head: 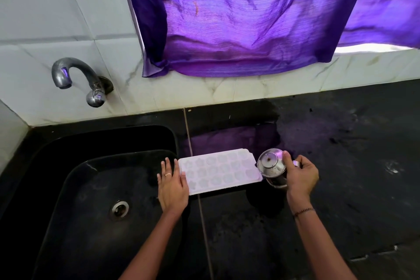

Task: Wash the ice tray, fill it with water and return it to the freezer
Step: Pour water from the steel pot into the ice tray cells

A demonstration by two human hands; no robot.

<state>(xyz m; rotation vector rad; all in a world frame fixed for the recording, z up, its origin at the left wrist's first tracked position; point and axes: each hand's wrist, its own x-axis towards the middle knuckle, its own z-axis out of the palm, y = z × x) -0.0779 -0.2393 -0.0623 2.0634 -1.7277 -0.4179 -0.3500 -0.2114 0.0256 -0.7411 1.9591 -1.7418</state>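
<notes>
A white ice tray (219,171) with flower-shaped cells lies flat on the black counter (329,154), just right of the sink. My left hand (171,185) rests with straight fingers against the tray's left end. In my right hand (301,176) I grip a small steel cup (272,169), tilted with its mouth toward the tray's right end. Whether water is pouring I cannot tell.
A black sink (95,188) with a metal drain (119,209) fills the left. A grey tap (75,75) juts from the white tiled wall above it. A purple curtain (250,18) hangs over the ledge behind. The counter looks wet behind the tray.
</notes>
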